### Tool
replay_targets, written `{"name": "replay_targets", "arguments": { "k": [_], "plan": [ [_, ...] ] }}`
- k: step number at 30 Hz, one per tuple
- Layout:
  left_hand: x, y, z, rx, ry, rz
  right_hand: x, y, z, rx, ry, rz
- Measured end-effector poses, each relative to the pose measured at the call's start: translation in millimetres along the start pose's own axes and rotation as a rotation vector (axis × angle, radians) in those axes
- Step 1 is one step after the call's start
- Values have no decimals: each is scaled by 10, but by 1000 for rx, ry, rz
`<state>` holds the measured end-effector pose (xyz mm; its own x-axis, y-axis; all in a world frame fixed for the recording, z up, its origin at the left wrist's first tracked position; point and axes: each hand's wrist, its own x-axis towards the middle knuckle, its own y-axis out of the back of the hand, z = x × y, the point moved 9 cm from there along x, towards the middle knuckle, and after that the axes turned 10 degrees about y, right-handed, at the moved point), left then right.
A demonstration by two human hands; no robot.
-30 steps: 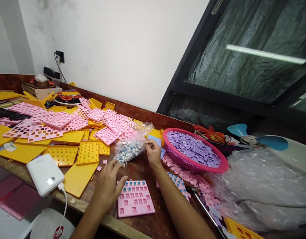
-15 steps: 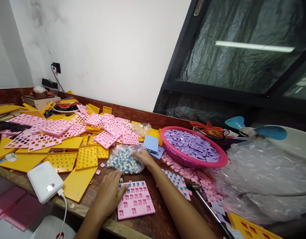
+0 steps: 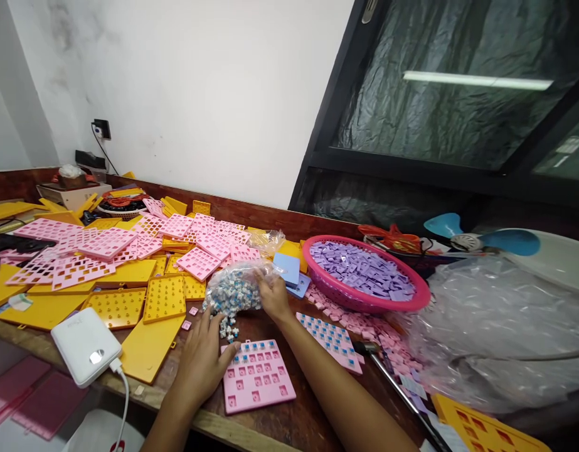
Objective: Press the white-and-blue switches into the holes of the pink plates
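Centre frame, on the counter (image 3: 270, 433): right hand (image 3: 271, 295) fingers pinch the clear bag of switches (image 3: 233, 290); left hand (image 3: 202, 358) lies open-fingered beside the pink plate (image 3: 258, 380). Step judged: emptying switches; more tilt needed.

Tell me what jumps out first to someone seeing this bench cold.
The heap of pink and yellow grid trays across the left of the wooden bench, and the pink basket of lilac squares on the right. In front, the right hand grips a clear bag of small blue-and-white parts, while the left hand rests beside a pink tray.
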<state>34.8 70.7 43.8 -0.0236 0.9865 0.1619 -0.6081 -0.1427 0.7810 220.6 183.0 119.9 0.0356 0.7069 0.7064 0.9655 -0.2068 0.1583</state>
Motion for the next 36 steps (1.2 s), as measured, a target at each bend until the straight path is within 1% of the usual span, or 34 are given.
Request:
{"name": "replay_targets", "arguments": {
  "k": [3,7,11,14,18,21,24,28,31,33,34,36],
  "plan": [
    [4,-16,-11,4,6,-18,-9,95,-35,-69,36,84],
    [8,-31,-6,15,4,-39,78,168,-52,-120,73,59],
    [3,-47,14,28,-11,-51,137,319,-58,-153,91,143],
    [-6,-49,44,24,-34,-59,133,334,-39,-162,98,149],
    [-11,-34,62,13,-47,-59,100,409,28,-176,71,233],
    [-8,-26,62,18,-55,-53,119,417,85,-169,60,220],
    [-6,-26,58,36,-62,-46,137,475,190,-182,30,234],
    [-4,-11,49,77,-50,-20,165,481,442,-229,-56,124],
    [-14,-27,100,100,-89,-48,204,567,584,-315,-119,73],
    [-14,-28,132,115,-109,-69,257,662,594,-363,-143,45],
    [-9,-16,136,121,-107,-68,286,729,559,-387,-141,43],
    [7,15,126,127,-92,-55,327,921,371,-471,-69,98]
  ]
}}
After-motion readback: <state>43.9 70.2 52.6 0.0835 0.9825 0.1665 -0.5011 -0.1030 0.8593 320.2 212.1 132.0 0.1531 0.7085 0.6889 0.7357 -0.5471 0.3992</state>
